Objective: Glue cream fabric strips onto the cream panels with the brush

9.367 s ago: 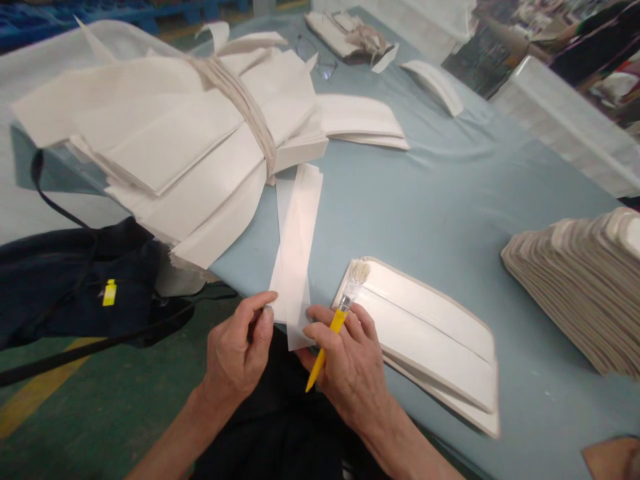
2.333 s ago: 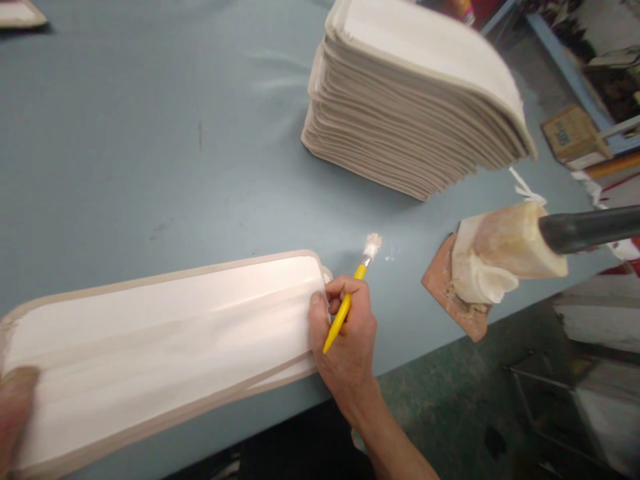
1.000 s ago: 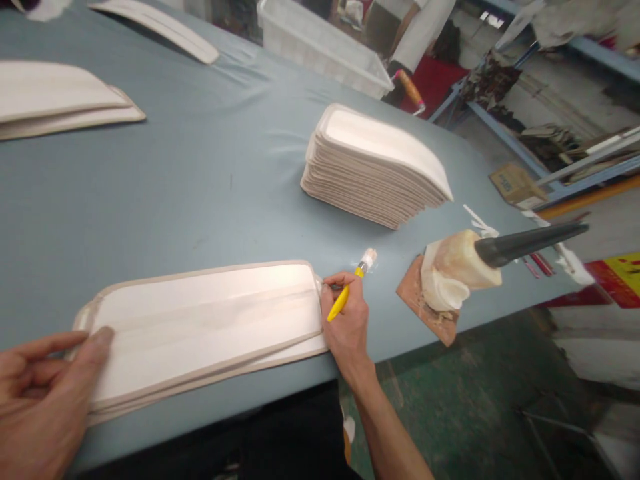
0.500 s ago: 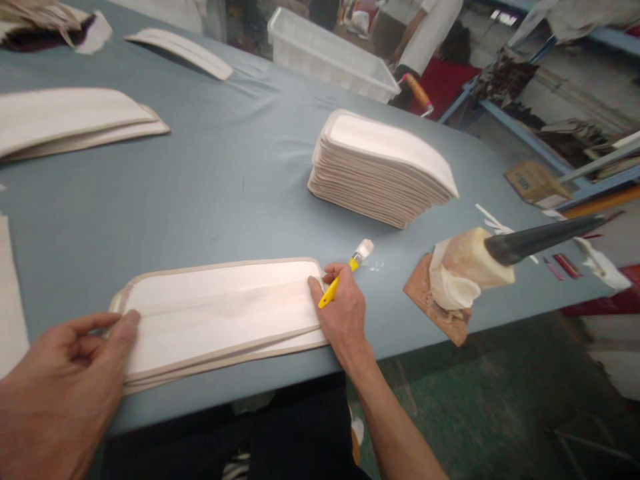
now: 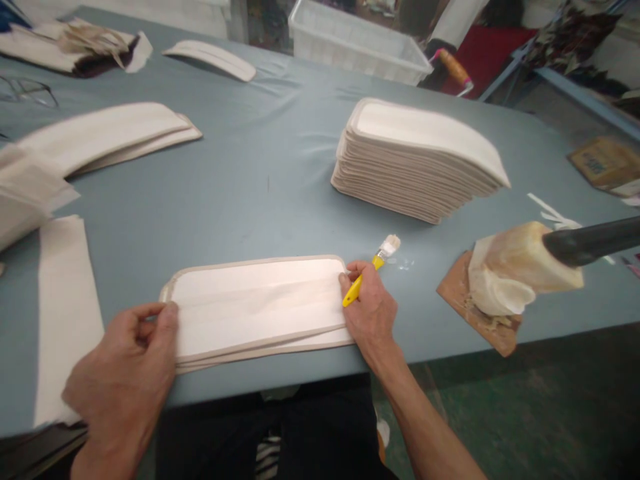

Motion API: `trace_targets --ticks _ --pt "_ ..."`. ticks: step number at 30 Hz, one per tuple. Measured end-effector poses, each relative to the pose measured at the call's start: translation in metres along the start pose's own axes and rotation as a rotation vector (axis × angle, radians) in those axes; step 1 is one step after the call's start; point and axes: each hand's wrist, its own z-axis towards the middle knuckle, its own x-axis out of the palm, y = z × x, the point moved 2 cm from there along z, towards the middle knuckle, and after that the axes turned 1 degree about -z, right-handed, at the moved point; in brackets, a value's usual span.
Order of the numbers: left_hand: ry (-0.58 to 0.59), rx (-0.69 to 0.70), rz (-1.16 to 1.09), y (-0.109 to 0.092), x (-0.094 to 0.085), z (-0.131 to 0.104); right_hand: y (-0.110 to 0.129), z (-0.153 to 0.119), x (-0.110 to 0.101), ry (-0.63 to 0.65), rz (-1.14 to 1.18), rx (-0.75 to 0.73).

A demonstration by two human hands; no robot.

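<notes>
A white panel (image 5: 260,307) with beige edging and rounded corners lies in front of me, on top of another like it; their lower edges do not quite line up. My left hand (image 5: 125,373) pinches its left end between thumb and fingers. At the right end, my right hand (image 5: 373,310) holds a yellow-handled brush (image 5: 353,291), bristles pointing away and coated white. The thumb and fingertips of that hand also touch the panel's right edge. Beyond it stands a tall stack of similar panels (image 5: 415,160).
To the right, a pale container (image 5: 520,260) with a dark handle sits on a brown board (image 5: 455,287). More panels (image 5: 110,133) and a white strip (image 5: 67,300) lie at left. A white plastic crate (image 5: 355,43) stands beyond the blue-grey table (image 5: 240,213).
The view has swung left, so things appear shifted right and glasses show at far left. Both hands keep their hold at the panel's ends.
</notes>
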Motion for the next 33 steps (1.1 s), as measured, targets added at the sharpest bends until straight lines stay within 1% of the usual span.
trace_targets --ticks 1,2,3,4,5,6,8,11,14,19,26,30,33 --pt "-0.04 -0.043 0.032 -0.007 -0.006 -0.002 0.0 0.0 0.0 0.0 -0.003 0.0" --pt "-0.098 0.007 0.053 -0.014 -0.011 -0.004 0.001 0.0 0.0 -0.001 -0.006 0.0" --pt "-0.172 0.109 0.072 -0.021 -0.014 -0.008 0.001 0.0 0.0 -0.001 -0.008 -0.001" --pt "-0.249 0.249 0.074 -0.026 -0.016 -0.012 0.001 0.0 0.0 0.0 -0.01 -0.003" --pt "-0.296 0.401 0.071 -0.03 -0.015 -0.017 0.001 0.0 0.0 0.001 -0.013 -0.006" --pt "-0.311 0.535 0.07 -0.033 -0.012 -0.022 0.001 0.0 0.0 0.002 -0.016 -0.008" --pt "-0.267 0.725 0.081 -0.038 -0.001 -0.032 0.002 0.0 -0.001 0.008 -0.025 -0.015" --pt "-0.176 0.885 0.159 -0.048 0.018 -0.043 0.002 0.001 0.0 0.017 -0.041 -0.022" --pt "-0.159 0.956 0.214 -0.06 0.028 -0.049 0.002 0.002 0.0 0.026 -0.054 -0.028" --pt "-0.162 1.05 0.213 -0.072 0.028 -0.056 0.002 0.002 0.0 0.035 -0.062 -0.034" --pt "-0.123 1.085 0.236 -0.09 0.034 -0.053 0.004 0.002 -0.001 0.042 -0.063 -0.04" --pt "-0.128 1.062 0.217 -0.1 0.038 -0.05 0.005 0.002 -0.001 0.046 -0.065 -0.039" --pt "-0.142 1.043 0.202 -0.104 0.038 -0.05 0.007 0.003 -0.002 0.057 -0.075 -0.016"
